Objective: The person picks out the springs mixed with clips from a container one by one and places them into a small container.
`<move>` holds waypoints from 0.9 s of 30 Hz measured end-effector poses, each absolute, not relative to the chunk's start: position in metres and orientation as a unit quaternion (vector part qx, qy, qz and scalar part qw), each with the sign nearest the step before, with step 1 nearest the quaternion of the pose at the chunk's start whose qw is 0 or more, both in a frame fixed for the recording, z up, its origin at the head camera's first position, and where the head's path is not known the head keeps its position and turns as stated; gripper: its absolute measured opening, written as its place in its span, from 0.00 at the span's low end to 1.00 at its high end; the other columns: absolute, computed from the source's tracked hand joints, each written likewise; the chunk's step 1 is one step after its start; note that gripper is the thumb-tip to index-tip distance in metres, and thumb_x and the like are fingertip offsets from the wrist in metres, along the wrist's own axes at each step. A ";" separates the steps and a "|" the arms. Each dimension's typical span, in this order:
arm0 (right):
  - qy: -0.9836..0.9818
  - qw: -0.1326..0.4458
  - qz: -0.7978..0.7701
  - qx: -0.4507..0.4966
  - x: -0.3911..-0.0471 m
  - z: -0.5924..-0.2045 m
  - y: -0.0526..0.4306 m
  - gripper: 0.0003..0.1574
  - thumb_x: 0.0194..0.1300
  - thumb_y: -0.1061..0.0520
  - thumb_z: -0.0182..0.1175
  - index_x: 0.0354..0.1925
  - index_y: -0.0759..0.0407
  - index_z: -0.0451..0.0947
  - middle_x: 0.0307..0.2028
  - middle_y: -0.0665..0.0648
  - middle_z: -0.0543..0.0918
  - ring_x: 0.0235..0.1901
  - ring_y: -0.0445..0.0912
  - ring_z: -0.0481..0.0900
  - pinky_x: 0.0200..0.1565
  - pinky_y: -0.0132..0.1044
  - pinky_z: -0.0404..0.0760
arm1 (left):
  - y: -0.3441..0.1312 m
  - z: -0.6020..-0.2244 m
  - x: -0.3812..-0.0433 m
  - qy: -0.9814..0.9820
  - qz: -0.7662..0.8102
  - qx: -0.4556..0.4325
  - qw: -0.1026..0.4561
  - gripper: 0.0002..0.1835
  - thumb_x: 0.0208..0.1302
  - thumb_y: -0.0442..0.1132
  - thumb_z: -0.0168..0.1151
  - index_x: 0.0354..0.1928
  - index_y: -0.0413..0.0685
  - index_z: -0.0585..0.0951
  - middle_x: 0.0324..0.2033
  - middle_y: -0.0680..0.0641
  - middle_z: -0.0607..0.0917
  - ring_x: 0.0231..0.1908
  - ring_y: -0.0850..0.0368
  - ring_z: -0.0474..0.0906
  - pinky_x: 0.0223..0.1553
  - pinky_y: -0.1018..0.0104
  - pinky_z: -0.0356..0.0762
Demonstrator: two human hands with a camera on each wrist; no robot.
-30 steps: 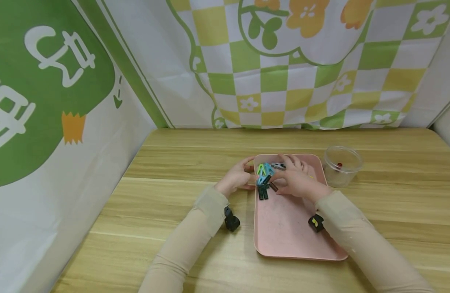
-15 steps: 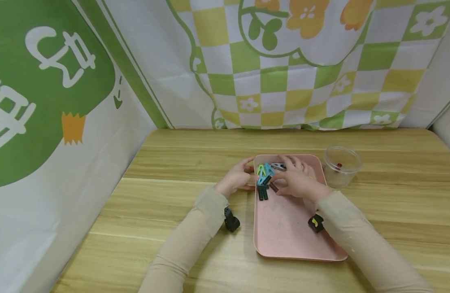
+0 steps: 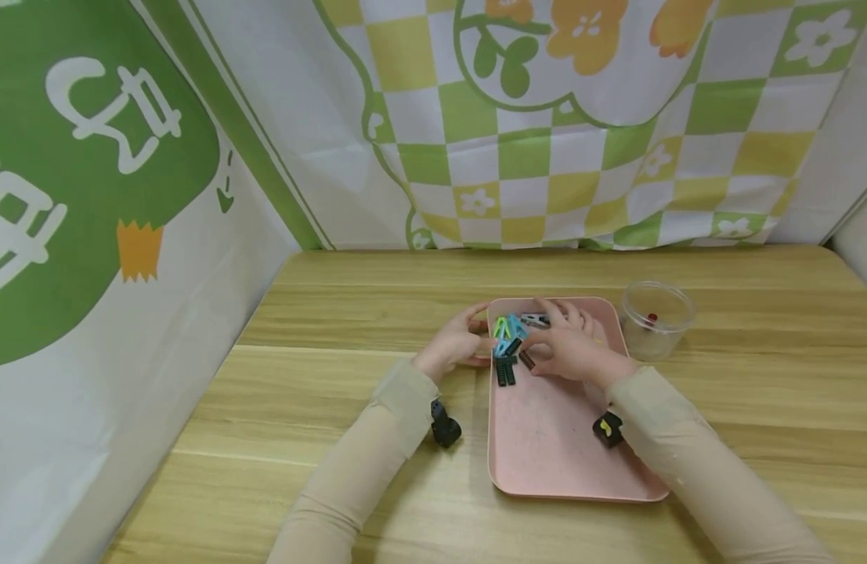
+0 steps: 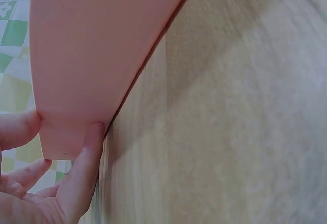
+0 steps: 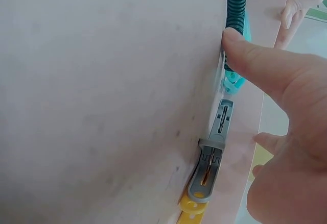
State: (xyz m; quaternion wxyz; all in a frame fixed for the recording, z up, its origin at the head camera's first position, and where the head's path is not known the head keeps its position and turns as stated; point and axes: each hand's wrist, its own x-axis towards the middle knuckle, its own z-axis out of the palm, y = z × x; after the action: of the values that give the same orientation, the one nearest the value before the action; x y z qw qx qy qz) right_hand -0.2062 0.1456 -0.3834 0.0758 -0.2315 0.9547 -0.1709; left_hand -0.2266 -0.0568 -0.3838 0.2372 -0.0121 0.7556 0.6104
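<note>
My left hand (image 3: 457, 345) holds the far left corner of the pink tray (image 3: 546, 470); in the left wrist view its digits (image 4: 89, 147) touch the outer wall and rim. My right hand (image 3: 570, 348) is inside the tray, fingers spread. In the right wrist view its thumb (image 5: 260, 63) touches a dark green ribbed coil-like piece (image 5: 236, 4). Several such ribbed pieces (image 3: 506, 371) lie at the tray's left, beside lime green (image 3: 501, 327) and blue clothespins (image 3: 516, 325). A grey clothespin (image 5: 210, 155) and a yellow piece (image 5: 191, 208) lie under the right hand.
A clear round plastic tub (image 3: 657, 321) with a small red item (image 3: 652, 318) inside stands right of the tray. Everything rests on a wooden table (image 3: 320, 407). A patterned curtain (image 3: 532, 180) hangs behind it. Black wrist cameras sit under both sleeves.
Both hands and the pieces in the tray stay where they were. The head view has shifted very slightly.
</note>
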 end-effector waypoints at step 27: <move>0.950 0.056 -0.222 -0.212 -0.206 -0.383 0.144 0.16 0.53 0.49 0.70 0.41 0.50 0.82 0.71 0.68 0.48 0.68 0.69 0.38 0.61 0.72 0.41 | -0.058 -0.384 -0.225 0.755 0.612 -0.003 0.236 0.39 0.63 0.26 0.57 0.72 0.58 0.57 0.65 0.38 0.66 0.47 0.47 0.78 0.45 0.53 0.83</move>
State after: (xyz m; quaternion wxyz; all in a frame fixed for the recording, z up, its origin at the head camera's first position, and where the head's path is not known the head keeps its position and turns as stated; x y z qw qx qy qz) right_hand -0.2056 0.1443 -0.3829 0.0562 -0.2119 0.9501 -0.2218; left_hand -0.2251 -0.0576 -0.3838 0.2361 -0.0032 0.7551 0.6116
